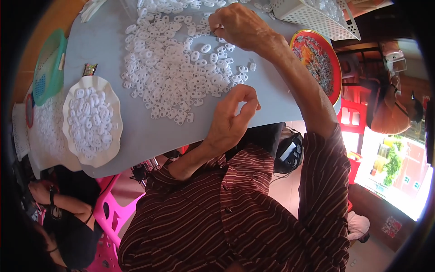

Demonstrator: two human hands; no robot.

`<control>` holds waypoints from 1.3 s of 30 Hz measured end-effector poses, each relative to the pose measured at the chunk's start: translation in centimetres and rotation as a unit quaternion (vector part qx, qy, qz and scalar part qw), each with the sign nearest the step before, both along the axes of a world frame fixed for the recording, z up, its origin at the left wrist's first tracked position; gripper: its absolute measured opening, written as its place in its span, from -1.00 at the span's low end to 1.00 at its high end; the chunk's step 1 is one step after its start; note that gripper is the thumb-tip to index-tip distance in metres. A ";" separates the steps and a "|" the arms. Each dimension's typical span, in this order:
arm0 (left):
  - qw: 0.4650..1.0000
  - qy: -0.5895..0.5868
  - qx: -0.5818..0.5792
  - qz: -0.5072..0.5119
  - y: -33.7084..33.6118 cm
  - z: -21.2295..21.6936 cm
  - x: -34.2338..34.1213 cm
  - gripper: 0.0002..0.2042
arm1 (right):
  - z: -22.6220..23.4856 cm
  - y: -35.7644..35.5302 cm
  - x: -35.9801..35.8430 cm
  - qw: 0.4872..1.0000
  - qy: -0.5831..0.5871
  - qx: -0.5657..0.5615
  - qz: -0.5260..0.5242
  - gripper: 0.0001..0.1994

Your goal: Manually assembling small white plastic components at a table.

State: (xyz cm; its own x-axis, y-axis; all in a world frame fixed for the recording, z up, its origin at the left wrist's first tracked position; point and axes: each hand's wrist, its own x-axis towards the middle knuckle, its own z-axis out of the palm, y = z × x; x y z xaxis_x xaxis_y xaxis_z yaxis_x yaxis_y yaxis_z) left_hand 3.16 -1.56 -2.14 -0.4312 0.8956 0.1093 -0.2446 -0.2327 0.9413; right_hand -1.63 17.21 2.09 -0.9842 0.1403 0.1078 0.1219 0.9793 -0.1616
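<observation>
Small white plastic pieces [167,75], each with two holes, lie in a broad loose heap on the grey-blue table [104,52]. Over the far right of the heap, my right hand [242,27] reaches down with bent, closed fingers. Whatever it may pinch is hidden. Closer to my body, my left hand [231,115] is raised just off the heap's near right side, thumb and forefinger pressed together. Anything between those fingertips is too small to make out. A few separate white pieces [247,68] rest between my two hands.
At left stands a scalloped cream dish [117,131] of white pieces, with a small wrapper [90,69] behind it and a green basket [47,63] beyond. On the right are a red bowl [335,68] of thin silvery bits and a white perforated basket [312,20]. Another person's arm [68,204] shows lower left.
</observation>
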 end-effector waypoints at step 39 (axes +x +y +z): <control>0.992 0.102 -0.035 0.070 0.6 2.6 -1.2 -0.79 | 1.1 -3.1 13.4 0.842 0.106 -0.528 0.029 -0.84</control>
State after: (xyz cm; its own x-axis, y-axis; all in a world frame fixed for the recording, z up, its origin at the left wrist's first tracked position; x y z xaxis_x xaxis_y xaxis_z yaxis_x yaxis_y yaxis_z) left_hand 1.96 -0.97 0.47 -0.5278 0.8365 0.1473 -0.0177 -0.1842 0.9827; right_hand 11.79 14.15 3.16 -0.9669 0.2211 0.1270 -0.0620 0.2791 -0.9582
